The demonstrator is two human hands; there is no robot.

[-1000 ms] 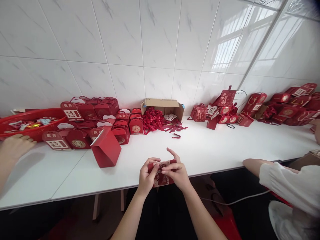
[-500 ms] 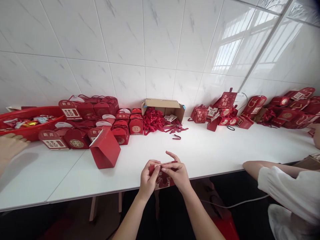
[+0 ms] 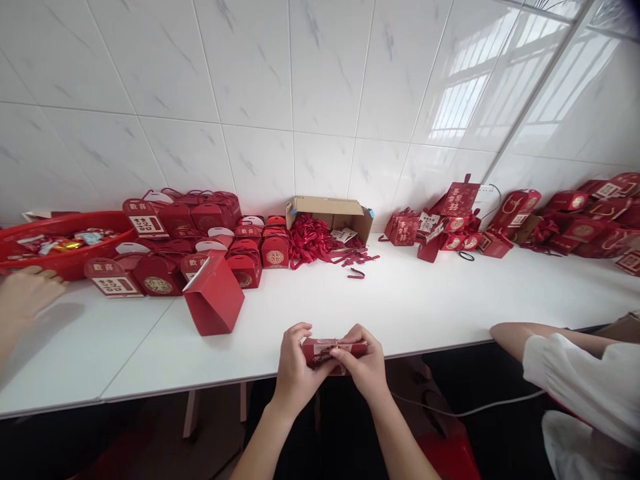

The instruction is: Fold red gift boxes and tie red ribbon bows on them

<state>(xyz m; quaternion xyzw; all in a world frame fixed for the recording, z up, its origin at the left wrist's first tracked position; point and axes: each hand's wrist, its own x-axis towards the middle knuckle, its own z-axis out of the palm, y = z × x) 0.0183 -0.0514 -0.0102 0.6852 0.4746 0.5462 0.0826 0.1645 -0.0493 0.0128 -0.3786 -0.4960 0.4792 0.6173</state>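
Between my hands, at the near edge of the white table (image 3: 280, 313), is a small red gift box (image 3: 316, 347) with a printed front. My left hand (image 3: 295, 367) grips its left side, thumb across the front. With my right hand (image 3: 367, 367) I hold the right side, thumb and finger pinching near the middle of the top edge. What the pinch holds there is too small to make out. To the left on the table stands a plain red folded box (image 3: 215, 297), apart from both hands.
Finished-looking red boxes (image 3: 160, 277) are grouped at back left, beside a red basin (image 3: 75, 267) of wrapped sweets. A co-worker's hand (image 3: 30, 293) is at the basin. Red ribbons (image 3: 310, 240) spill from a cardboard box (image 3: 327, 205). Another person's white sleeve (image 3: 570, 373) is at right.
My hands have lowered slightly, and the box between them is tipped so its top edge shows more. My right index finger, raised before, has come down onto the box.
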